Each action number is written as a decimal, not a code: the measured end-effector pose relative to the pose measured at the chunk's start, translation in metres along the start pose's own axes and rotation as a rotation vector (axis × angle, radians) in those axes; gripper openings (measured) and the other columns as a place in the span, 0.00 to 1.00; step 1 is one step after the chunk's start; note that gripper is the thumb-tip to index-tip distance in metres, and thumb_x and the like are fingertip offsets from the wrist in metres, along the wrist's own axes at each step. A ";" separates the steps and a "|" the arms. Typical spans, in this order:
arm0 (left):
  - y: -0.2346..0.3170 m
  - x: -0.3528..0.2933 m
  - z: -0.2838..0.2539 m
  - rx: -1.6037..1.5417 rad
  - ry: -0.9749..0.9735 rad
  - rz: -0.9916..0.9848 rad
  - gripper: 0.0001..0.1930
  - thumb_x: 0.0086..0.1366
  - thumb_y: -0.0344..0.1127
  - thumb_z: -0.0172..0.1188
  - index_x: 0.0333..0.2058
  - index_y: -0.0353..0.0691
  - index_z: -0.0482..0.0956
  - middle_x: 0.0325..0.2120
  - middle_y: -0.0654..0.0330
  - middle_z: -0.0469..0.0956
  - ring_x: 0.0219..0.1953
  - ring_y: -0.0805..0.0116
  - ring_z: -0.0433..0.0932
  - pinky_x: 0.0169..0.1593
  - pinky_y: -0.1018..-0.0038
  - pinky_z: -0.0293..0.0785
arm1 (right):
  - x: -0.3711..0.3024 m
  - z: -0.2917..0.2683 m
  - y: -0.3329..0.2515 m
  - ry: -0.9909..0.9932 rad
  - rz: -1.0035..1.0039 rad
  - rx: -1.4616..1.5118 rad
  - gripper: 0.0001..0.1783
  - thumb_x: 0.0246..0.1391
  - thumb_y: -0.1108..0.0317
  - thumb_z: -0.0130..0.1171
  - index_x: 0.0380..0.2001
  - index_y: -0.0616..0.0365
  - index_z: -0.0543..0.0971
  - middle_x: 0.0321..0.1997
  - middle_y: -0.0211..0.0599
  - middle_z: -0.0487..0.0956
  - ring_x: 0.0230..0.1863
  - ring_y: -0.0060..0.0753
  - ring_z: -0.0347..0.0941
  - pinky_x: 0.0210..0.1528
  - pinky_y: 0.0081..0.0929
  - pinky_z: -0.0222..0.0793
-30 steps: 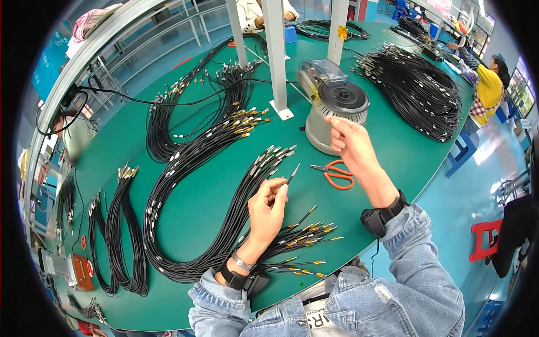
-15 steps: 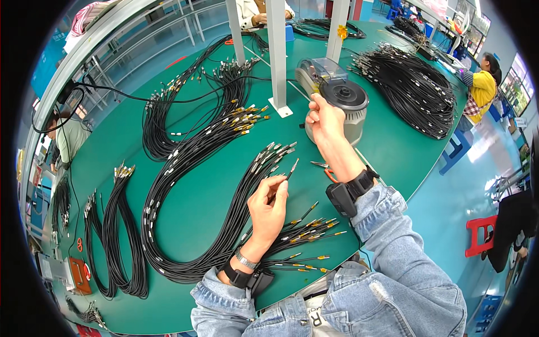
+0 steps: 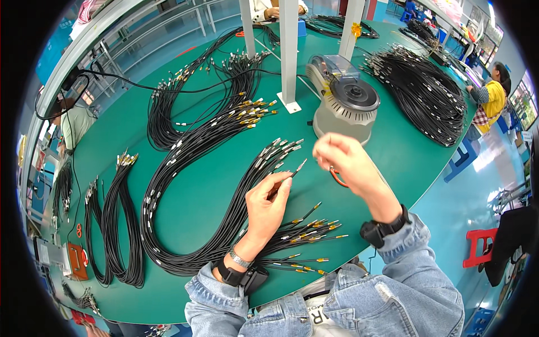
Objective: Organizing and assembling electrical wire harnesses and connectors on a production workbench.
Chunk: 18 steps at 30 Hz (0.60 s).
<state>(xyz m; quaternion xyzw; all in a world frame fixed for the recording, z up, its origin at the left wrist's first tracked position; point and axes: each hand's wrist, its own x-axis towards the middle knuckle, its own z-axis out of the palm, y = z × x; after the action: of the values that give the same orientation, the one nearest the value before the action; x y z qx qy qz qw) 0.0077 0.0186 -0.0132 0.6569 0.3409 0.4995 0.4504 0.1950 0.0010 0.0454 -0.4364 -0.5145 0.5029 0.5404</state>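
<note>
My left hand point(image 3: 266, 205) is closed in a pinch around a black cable point(image 3: 296, 172), whose thin, pale stripped end points up and right past the thumb. My right hand point(image 3: 345, 163), slightly blurred, is in the air to the right of that end and apart from it. Its fingers are drawn together, and whatever they hold is too small to make out. Just beyond it stands a grey round tape dispenser point(image 3: 345, 121) with a black disc on top and a clear cover. An orange-handled tool point(image 3: 338, 177) lies partly hidden beneath the right hand.
A long curved bundle of black cables point(image 3: 163, 196) with white and yellow tags sweeps around my left side. More tagged cable ends point(image 3: 306, 233) fan out near my body. A large cable coil point(image 3: 421, 90) lies at the far right. White posts point(image 3: 289, 56) rise behind the dispenser. Several people sit around.
My right hand has come away from the tape dispenser, moving toward me and closer to the cable end. The left hand keeps its hold on the cable. The view has shifted slightly.
</note>
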 end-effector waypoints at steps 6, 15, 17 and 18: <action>0.004 0.005 0.009 0.112 -0.025 0.036 0.06 0.57 0.26 0.59 0.35 0.33 0.77 0.24 0.64 0.75 0.21 0.83 0.66 0.23 0.85 0.62 | -0.035 -0.007 0.020 -0.135 0.073 -0.126 0.07 0.56 0.69 0.51 0.27 0.61 0.69 0.28 0.28 0.67 0.31 0.19 0.61 0.35 0.19 0.59; 0.007 0.008 0.015 0.533 -0.084 0.378 0.09 0.50 0.22 0.63 0.32 0.35 0.77 0.22 0.61 0.74 0.22 0.71 0.74 0.24 0.79 0.68 | -0.037 -0.012 0.038 -0.197 -0.028 -0.207 0.09 0.56 0.68 0.52 0.27 0.62 0.70 0.25 0.26 0.68 0.30 0.18 0.63 0.35 0.20 0.61; 0.005 0.009 0.016 0.647 -0.027 0.578 0.12 0.46 0.21 0.65 0.32 0.37 0.78 0.21 0.60 0.74 0.21 0.67 0.73 0.23 0.77 0.68 | -0.036 -0.013 0.038 -0.204 -0.008 -0.195 0.09 0.56 0.67 0.52 0.27 0.62 0.70 0.25 0.26 0.68 0.30 0.18 0.63 0.35 0.20 0.62; 0.005 0.009 0.016 0.640 -0.028 0.590 0.12 0.46 0.21 0.65 0.32 0.37 0.78 0.21 0.60 0.74 0.21 0.67 0.73 0.23 0.77 0.68 | -0.036 -0.013 0.037 -0.211 0.027 -0.184 0.08 0.56 0.69 0.52 0.28 0.62 0.70 0.26 0.27 0.68 0.31 0.18 0.63 0.36 0.20 0.61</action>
<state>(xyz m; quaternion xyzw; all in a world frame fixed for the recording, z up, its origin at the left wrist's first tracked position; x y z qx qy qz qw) 0.0256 0.0213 -0.0068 0.8394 0.2701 0.4669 0.0665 0.2060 -0.0303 0.0030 -0.4359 -0.6064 0.5038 0.4341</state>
